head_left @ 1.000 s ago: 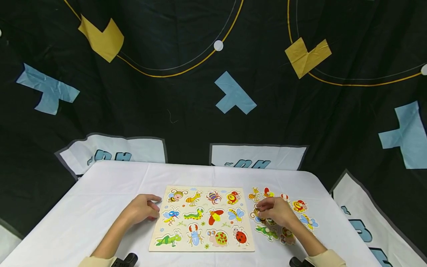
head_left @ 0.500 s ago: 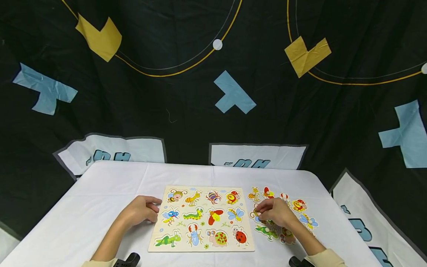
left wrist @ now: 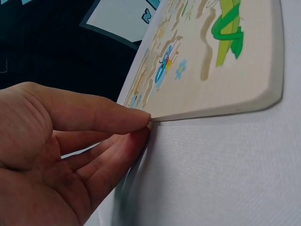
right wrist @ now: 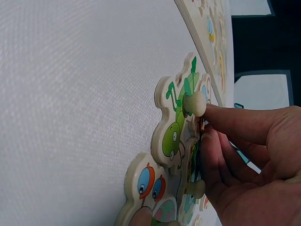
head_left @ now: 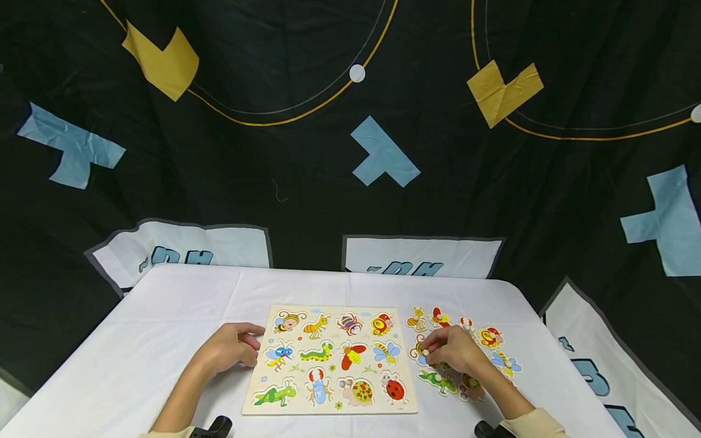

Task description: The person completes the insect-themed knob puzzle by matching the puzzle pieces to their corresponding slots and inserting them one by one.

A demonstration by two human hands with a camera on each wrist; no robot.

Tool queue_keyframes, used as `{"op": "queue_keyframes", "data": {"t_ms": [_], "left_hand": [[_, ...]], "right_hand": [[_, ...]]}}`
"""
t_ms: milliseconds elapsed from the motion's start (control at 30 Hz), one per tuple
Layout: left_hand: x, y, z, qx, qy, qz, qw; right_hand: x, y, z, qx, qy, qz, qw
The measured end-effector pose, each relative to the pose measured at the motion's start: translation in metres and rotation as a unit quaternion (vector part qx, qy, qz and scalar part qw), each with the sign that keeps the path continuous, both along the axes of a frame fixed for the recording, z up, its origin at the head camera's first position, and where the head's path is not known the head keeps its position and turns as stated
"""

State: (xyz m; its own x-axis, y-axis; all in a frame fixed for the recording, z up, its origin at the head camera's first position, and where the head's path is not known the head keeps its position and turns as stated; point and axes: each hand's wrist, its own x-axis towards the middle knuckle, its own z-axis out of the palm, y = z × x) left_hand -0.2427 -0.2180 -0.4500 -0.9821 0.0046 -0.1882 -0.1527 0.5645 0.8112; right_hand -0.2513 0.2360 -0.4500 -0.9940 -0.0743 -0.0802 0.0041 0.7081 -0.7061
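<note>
A wooden puzzle board point(head_left: 296, 368) printed with insects lies flat on the white table. At its left edge is my left hand point(head_left: 227, 351); in the left wrist view the thumb point(left wrist: 108, 114) and fingertips pinch that edge. To the right of the board, my right hand point(head_left: 456, 350) pinches at a bee puzzle piece point(head_left: 418, 348), thumb and fingers together over it. The grasshopper piece point(right wrist: 173, 127) and its knob point(right wrist: 195, 103) hide part of that grip in the right wrist view. A snail piece point(right wrist: 146, 188) lies nearer the right wrist.
More knobbed pieces lie around the right hand: an ant-like piece point(head_left: 417, 319), a red-winged insect point(head_left: 440, 317), a red-and-yellow piece point(head_left: 490, 337) and a blue-winged dragonfly point(head_left: 506, 363). The white table point(head_left: 191, 298) ends at a black curtain point(head_left: 306, 201).
Both hands keep almost the same places. The left hand's thumb and fingers have shifted slightly along the board's edge; the right hand stays at the bee piece. The head view has shifted slightly.
</note>
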Motion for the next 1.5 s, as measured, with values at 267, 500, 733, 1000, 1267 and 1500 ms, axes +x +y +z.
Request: {"op": "queue_keyframes", "data": {"t_ms": [267,500,733,1000,1267,1500], "left_hand": [[-0.0002,-0.0004,-0.0014,0.002,-0.001,0.0,1.0],[-0.0012,-0.0012,-0.0043,-0.006,-0.011,0.008,0.9999],[-0.0006,-0.0024,-0.0023,-0.004,-0.011,0.004,0.9999],[-0.0012,-0.0037,-0.0018,0.012,-0.004,0.0,0.9999],[-0.0023,-0.0053,-0.0033,0.016,-0.008,-0.004,0.9998],[-0.0024,-0.0062,-0.0048,0.023,-0.01,-0.004,0.9997]], "right_hand": [[0.001,0.0007,-0.0014,-0.003,0.001,0.007,1.0],[0.0018,0.0003,-0.0032,0.0,0.001,0.002,1.0],[0.0002,-0.001,-0.0008,0.009,0.002,0.0,1.0],[-0.0025,-0.0018,-0.0002,0.003,-0.002,-0.004,1.0],[-0.004,-0.0031,0.0014,0.011,0.006,0.008,1.0],[-0.005,-0.0047,0.0052,0.017,0.007,0.007,1.0]]}}
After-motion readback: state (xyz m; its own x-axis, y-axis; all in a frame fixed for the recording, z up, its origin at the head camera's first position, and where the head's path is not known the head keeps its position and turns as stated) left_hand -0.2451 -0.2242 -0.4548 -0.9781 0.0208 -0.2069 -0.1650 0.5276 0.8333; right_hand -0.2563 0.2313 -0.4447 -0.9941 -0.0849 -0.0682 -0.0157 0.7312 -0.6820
